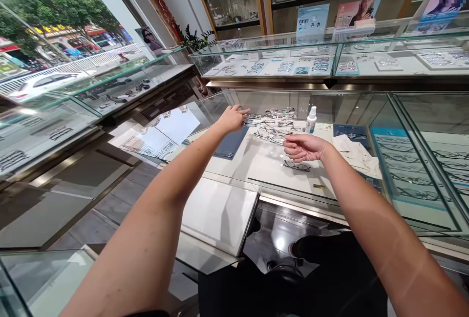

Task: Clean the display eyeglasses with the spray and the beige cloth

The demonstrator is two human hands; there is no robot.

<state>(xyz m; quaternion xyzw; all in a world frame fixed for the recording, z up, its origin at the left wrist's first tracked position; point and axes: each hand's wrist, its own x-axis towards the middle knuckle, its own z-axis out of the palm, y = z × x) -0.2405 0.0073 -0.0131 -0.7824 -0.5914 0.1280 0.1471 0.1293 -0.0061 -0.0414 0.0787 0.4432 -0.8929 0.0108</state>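
Note:
My left hand (233, 117) reaches far across the glass counter (256, 160) with its fingers together, pinching at a pair of glasses (252, 116) at the edge of a cluster of several frames (276, 124). My right hand (302, 147) hovers nearer me, fingers loosely curled and apart, holding nothing. A dark-rimmed pair of glasses (296, 165) lies on the counter just below it. A small white spray bottle (311, 119) stands upright right of the cluster.
A white cloth (357, 153) lies right of my right hand. A dark blue mat (230, 143) lies under my left forearm. Glass display cases with glasses surround the counter on the left (110, 87), behind (293, 60) and on the right (421, 170).

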